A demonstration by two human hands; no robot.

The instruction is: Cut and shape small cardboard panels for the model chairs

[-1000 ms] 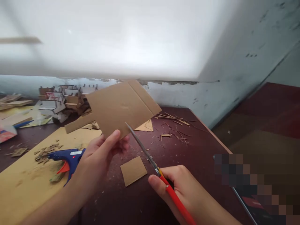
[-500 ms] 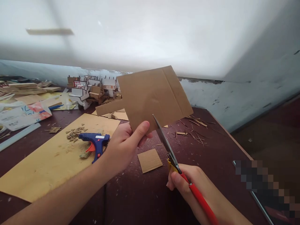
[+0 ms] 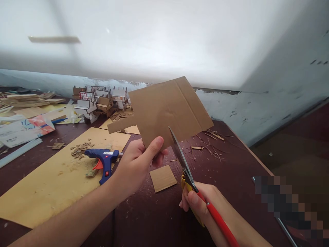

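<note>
Both hands are occupied and apart from each other. The left hand (image 3: 136, 164) pinches a brown cardboard sheet (image 3: 169, 106) by its seven o'clock corner, thumb in front, the sheet spreading toward one o'clock from the hand, raised above the dark red tabletop (image 3: 144, 219). The right hand (image 3: 208, 199) wraps around red-handled scissors (image 3: 189, 177), which point toward eleven o'clock; their tip overlaps the sheet in view, though contact cannot be told. A small cardboard square (image 3: 163, 178) lies at six o'clock from the sheet, a blue glue gun (image 3: 104, 156) at eight o'clock on a yellowish board (image 3: 51, 181), and thin scraps (image 3: 197, 148) at four o'clock.
</note>
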